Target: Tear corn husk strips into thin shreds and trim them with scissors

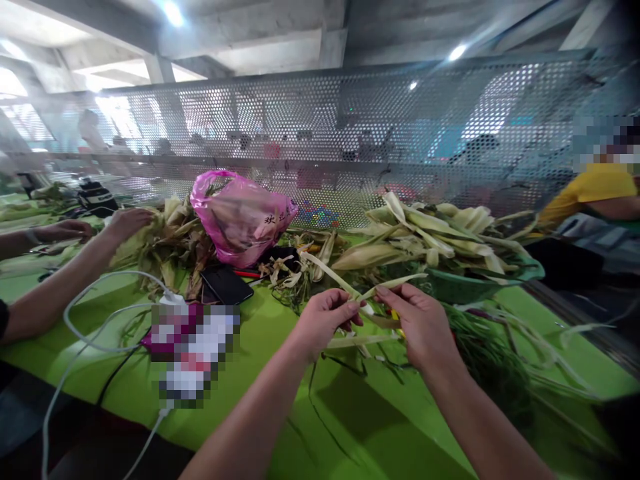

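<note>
My left hand (pixel 327 319) and my right hand (pixel 423 323) are raised over the green table (pixel 350 413), close together. Both pinch pale green leaf strips (pixel 373 288) that cross between my fingertips and stick up and outward. Each hand's fingers are curled closed on the strips. A flat strip (pixel 355 341) hangs below between my hands. Something small and yellow-red (pixel 397 328) shows under my right palm; I cannot make it out.
A heap of corn husks (pixel 430 237) fills a green basin (pixel 470 283) at the right. A pink plastic bag (pixel 243 217), a black phone (pixel 226 285) and white cable (pixel 100 313) lie left. Another person's arms (pixel 65 280) rest at left; a perforated metal screen (pixel 350 127) stands behind.
</note>
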Available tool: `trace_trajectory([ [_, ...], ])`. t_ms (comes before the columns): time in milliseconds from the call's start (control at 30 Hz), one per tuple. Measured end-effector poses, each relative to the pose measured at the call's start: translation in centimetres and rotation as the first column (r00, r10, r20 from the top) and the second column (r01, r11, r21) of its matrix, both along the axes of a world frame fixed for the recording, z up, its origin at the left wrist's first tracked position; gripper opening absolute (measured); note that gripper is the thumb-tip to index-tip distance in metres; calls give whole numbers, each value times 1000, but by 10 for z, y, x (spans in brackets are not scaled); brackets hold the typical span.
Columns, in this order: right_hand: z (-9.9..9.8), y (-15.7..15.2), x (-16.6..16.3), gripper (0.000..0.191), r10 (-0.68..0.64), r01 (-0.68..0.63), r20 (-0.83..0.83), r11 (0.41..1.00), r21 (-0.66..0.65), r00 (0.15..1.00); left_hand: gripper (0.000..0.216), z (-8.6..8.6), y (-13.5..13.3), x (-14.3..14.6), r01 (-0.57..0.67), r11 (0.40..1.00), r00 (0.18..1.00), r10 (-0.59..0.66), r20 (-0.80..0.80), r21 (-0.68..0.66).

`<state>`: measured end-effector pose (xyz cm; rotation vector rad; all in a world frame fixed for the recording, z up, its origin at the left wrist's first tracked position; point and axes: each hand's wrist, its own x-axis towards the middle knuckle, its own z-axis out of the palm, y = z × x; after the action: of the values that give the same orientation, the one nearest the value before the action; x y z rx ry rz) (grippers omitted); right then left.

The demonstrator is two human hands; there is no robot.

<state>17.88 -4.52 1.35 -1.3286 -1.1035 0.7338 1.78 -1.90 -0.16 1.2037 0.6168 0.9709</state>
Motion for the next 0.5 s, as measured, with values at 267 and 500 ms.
trace_trajectory([
  [267,13,-13,-2,25,-85,-57,632,978,200,770,17,-11,4,0,-141,871,883,326,-338,471],
  [500,5,-8,-15,9,58,-289,656,924,250,752,20,-26,2,9,0,862,930,186,-317,507],
])
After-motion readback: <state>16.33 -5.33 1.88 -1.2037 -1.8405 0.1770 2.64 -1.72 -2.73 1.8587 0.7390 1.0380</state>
